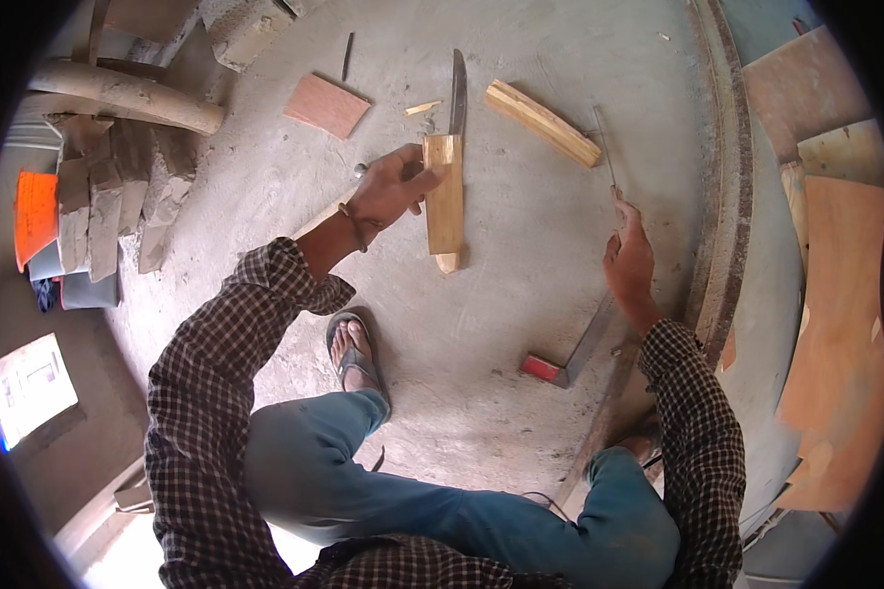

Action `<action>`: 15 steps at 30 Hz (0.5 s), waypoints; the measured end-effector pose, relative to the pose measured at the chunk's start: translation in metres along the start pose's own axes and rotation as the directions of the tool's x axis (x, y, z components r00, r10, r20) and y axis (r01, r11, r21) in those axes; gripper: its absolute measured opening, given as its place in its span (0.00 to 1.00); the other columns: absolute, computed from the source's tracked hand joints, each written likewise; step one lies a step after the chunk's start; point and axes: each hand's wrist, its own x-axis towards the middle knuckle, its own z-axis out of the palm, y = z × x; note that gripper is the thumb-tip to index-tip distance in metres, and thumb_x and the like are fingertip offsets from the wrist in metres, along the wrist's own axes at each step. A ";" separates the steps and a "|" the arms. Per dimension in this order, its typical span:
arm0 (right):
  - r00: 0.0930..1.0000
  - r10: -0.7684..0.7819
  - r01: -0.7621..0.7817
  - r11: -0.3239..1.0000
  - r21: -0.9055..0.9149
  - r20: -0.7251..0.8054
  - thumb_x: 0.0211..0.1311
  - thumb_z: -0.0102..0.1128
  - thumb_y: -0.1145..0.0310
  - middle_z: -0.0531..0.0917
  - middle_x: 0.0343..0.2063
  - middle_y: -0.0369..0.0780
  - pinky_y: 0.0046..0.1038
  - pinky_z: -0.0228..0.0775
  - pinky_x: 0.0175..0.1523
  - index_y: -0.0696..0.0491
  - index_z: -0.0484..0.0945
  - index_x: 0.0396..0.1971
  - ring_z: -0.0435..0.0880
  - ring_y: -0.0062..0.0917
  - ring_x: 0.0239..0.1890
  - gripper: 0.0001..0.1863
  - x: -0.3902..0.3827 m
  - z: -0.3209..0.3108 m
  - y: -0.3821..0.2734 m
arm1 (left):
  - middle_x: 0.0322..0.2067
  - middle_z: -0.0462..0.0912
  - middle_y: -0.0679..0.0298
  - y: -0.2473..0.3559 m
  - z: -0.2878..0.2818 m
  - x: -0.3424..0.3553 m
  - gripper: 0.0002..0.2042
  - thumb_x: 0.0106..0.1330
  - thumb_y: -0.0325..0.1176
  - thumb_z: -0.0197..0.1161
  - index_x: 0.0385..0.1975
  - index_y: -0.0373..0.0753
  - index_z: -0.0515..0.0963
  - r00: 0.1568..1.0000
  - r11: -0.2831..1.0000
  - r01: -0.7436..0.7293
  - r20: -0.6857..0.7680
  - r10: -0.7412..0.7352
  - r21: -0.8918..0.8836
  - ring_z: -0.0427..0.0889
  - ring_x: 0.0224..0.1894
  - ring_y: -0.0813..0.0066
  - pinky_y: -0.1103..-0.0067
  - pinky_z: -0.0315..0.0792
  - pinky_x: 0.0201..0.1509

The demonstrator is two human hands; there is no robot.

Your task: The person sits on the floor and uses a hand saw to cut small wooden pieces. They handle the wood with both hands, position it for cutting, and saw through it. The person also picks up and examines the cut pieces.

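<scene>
My left hand (395,187) is closed on the left edge of a pale wooden block (444,211), its thumb lying across the wood. A long dark knife blade (459,93) sticks out past the block's far end, and a small wooden tip (448,263) shows at its near end; whether both belong to one knife is hidden. My right hand (631,257) grips a thin, slender metal tool (607,142) pointing away from me; its exact kind is unclear. Between the two hands, farther off, a split wooden strip (542,122) rests on the floor.
An L-shaped tool with a red end (544,368) lies near my right wrist. Beyond my left hand are a reddish flat piece (326,105) and a dark thin rod (348,56). Bricks (128,191) stack at left; a raised ledge (727,177) and brown sheets (840,314) stand at right.
</scene>
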 end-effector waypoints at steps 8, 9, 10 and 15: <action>0.959 0.165 -0.141 0.983 -0.116 0.230 0.65 0.63 0.80 0.77 0.63 0.53 0.44 0.69 0.69 0.50 0.64 0.69 0.75 0.51 0.67 0.33 0.018 0.164 -0.124 | 0.41 0.85 0.60 -0.176 -0.169 0.046 0.28 0.75 0.57 0.61 0.54 0.34 0.78 0.997 0.940 -0.062 0.022 0.073 -0.335 0.86 0.44 0.72 0.75 0.84 0.43; 0.946 0.212 -0.176 0.971 -0.161 0.247 0.65 0.64 0.80 0.78 0.62 0.53 0.45 0.68 0.70 0.50 0.63 0.69 0.75 0.52 0.66 0.34 0.016 0.181 -0.137 | 0.41 0.85 0.60 -0.189 -0.180 0.053 0.27 0.75 0.57 0.62 0.54 0.34 0.78 0.992 0.922 -0.106 0.029 0.126 -0.373 0.86 0.44 0.72 0.75 0.84 0.42; 0.951 0.181 -0.124 0.966 -0.225 0.251 0.65 0.64 0.79 0.78 0.60 0.53 0.44 0.69 0.69 0.50 0.64 0.68 0.77 0.52 0.64 0.33 0.011 0.191 -0.148 | 0.42 0.85 0.60 -0.203 -0.191 0.053 0.26 0.75 0.56 0.62 0.53 0.35 0.78 0.987 0.902 -0.125 0.040 0.155 -0.412 0.86 0.44 0.72 0.75 0.84 0.42; 0.950 -0.037 0.144 0.933 -0.331 0.309 0.66 0.65 0.74 0.81 0.50 0.49 0.41 0.74 0.63 0.52 0.70 0.64 0.82 0.46 0.55 0.27 -0.030 0.210 -0.233 | 0.43 0.85 0.59 -0.273 -0.240 0.014 0.25 0.74 0.53 0.64 0.54 0.35 0.76 0.981 0.879 -0.189 -0.054 0.184 -0.437 0.86 0.40 0.72 0.77 0.84 0.36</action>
